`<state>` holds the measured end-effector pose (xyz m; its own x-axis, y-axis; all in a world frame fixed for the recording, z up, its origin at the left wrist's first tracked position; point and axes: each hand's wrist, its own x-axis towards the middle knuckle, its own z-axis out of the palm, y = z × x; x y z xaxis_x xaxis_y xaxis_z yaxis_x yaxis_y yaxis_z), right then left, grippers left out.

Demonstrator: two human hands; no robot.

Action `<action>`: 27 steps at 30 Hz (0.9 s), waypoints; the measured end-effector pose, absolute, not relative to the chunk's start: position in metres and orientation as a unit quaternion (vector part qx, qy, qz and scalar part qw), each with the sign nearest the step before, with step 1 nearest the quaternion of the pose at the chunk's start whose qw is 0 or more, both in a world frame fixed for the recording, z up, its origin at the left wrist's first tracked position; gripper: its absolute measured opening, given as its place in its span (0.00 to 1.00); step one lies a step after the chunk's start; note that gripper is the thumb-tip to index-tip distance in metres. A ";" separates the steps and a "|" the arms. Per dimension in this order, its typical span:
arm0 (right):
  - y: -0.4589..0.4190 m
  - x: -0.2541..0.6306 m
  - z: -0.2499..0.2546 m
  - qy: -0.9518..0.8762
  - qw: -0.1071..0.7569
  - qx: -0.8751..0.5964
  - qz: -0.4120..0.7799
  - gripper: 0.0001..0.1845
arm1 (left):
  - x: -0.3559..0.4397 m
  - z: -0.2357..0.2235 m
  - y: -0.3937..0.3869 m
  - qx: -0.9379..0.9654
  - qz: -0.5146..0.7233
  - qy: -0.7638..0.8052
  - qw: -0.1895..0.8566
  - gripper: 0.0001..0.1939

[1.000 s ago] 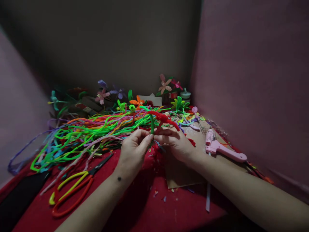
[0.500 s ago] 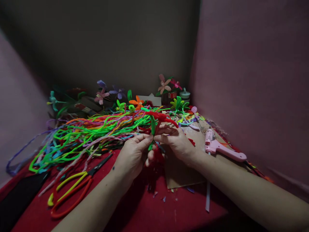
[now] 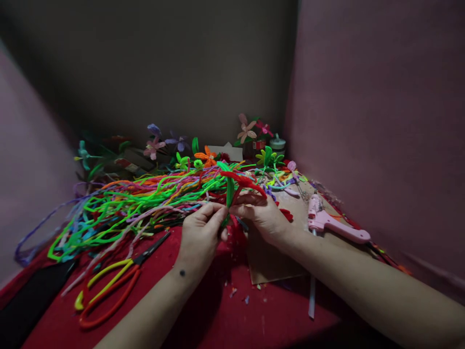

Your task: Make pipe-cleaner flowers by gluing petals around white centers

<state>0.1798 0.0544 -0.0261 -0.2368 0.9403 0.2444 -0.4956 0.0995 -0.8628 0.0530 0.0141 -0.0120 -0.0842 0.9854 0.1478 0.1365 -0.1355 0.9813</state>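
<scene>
1. Red cloth (image 3: 232,325), spread beneath the work.
2. Heap of multicoloured fuzzy stems (image 3: 145,198), laid across its far left.
3. Cardboard sheet (image 3: 271,265), partly covered by the right arm.
4. Scissors (image 3: 135,267), red-and-yellow handled, placed left.
5. Pink glue gun (image 3: 321,220), laid right.
6. Left hand (image 3: 201,233): green part pinched by thumb and fingers.
7. Right hand (image 3: 268,219): red part grasped, fingertips partly hidden.
8. Red-and-green fuzzy piece (image 3: 244,181), held between both hands.

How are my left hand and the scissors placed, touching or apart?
Apart. The head view shows red cloth visible between the left hand and the scissors, blade tips included.
</scene>
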 end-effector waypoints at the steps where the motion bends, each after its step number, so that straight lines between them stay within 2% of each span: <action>1: 0.055 0.180 -0.027 -0.472 0.574 -0.240 0.625 0.10 | 0.053 -0.013 0.013 0.578 0.519 0.520 0.356 0.06; 4: 0.056 0.181 -0.027 -0.477 0.588 -0.233 0.610 0.10 | 0.052 -0.016 0.012 0.666 0.496 0.503 0.242 0.05; 7: 0.055 0.181 -0.027 -0.499 0.583 -0.232 0.598 0.09 | 0.050 -0.016 0.013 0.680 0.488 0.500 0.222 0.05; 12: 0.053 0.183 -0.024 -0.532 0.535 -0.204 0.624 0.09 | 0.050 -0.006 0.009 0.621 0.506 0.517 0.303 0.05; 15: 0.052 0.185 -0.021 -0.536 0.527 -0.180 0.634 0.11 | 0.051 -0.001 0.006 0.577 0.523 0.514 0.359 0.04; 22: 0.056 0.189 -0.025 -0.536 0.515 -0.163 0.649 0.10 | 0.048 0.004 0.008 0.504 0.527 0.474 0.494 0.05; 27: 0.059 0.191 -0.020 -0.567 0.492 -0.150 0.643 0.10 | 0.048 0.007 0.006 0.474 0.529 0.452 0.540 0.06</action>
